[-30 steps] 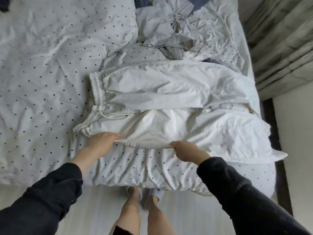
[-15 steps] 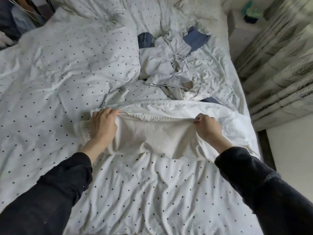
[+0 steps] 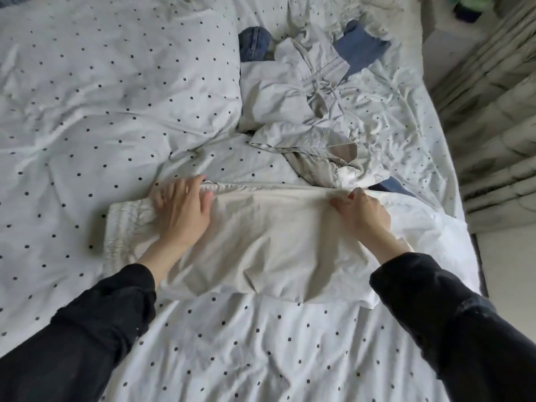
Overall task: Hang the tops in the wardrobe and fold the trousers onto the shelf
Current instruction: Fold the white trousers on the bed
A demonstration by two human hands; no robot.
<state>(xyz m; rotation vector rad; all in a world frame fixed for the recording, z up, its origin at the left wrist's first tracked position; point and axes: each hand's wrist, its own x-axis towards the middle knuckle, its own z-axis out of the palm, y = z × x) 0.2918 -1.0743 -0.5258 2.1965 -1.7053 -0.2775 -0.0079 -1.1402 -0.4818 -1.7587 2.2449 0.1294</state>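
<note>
So far only the first fold was under way: the white trousers [image 3: 261, 242] lay doubled on the bed [image 3: 261, 358], left hand [image 3: 182, 216] pressing flat by the waistband, right hand [image 3: 361, 211] pinching the far edge, while crumpled tops [image 3: 304, 111] waited behind, unhung.

The near leg of the white trousers [image 3: 261, 245] now lies folded over the far leg; left hand [image 3: 182, 210] flattens.
</note>
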